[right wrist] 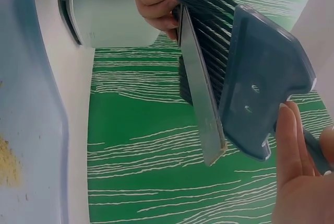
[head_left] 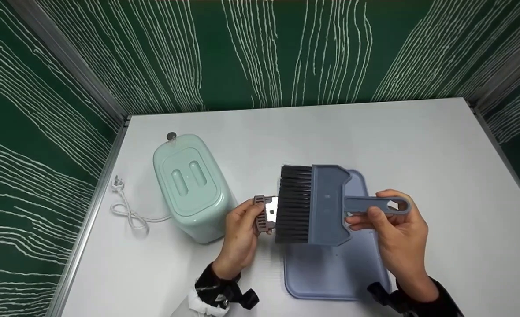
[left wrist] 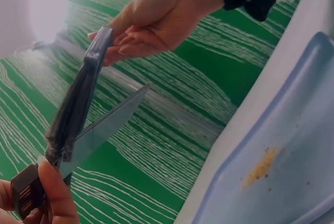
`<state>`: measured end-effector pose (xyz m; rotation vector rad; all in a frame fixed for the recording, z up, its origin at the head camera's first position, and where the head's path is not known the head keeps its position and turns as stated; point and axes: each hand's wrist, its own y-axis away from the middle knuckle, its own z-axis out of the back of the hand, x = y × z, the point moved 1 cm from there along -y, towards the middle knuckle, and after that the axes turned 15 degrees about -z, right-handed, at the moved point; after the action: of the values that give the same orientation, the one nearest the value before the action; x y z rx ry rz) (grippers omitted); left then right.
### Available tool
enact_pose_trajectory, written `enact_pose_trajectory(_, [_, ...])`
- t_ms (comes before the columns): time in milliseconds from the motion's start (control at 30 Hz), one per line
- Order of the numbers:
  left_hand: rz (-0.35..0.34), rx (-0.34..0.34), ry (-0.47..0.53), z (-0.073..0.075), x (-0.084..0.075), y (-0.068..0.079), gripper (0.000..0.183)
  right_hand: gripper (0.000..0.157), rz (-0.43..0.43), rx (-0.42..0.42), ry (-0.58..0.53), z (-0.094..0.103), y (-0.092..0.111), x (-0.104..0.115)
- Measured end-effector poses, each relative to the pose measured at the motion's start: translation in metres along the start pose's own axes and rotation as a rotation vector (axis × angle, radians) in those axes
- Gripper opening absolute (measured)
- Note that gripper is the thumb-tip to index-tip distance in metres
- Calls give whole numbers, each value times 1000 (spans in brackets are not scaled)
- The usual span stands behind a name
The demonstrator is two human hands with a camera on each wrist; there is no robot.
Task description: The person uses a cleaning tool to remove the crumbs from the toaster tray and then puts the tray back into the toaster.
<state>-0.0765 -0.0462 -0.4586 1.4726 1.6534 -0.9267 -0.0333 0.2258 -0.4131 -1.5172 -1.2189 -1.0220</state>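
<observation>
My left hand (head_left: 240, 235) pinches the brown slotted end of a metal crumb tray (head_left: 261, 215). The flat plate of this crumb tray (right wrist: 201, 91) stretches under a blue-grey brush (head_left: 328, 204) and is mostly hidden from above. My right hand (head_left: 404, 242) grips the brush by its handle, thumb on top. Black bristles (left wrist: 70, 114) meet the plate near the left hand, while the brush head slants away from its far end. Below both hands lies a blue tray (head_left: 335, 277). Yellowish crumbs (left wrist: 261, 167) are scattered on it.
A mint-green toaster (head_left: 194, 180) with a lid stands to the left of the hands. Its white cord and plug (head_left: 130, 207) lie beside it on the white table (head_left: 396, 136). Green panels with white wavy lines (head_left: 251, 53) enclose the back and sides.
</observation>
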Motion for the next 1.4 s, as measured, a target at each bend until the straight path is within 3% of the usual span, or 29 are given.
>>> enact_pose_trajectory(400, [-4, 2, 17, 1, -2, -1, 23, 30, 85, -41, 55, 10, 1, 12])
enact_pose_trajectory(767, [-20, 0, -11, 3, -5, -1, 24, 29, 138, -112, -31, 24, -6, 21])
enact_pose_trajectory(1400, [-12, 1, -10, 3, -5, -2, 24, 25, 174, -206, -84, 40, -12, 32])
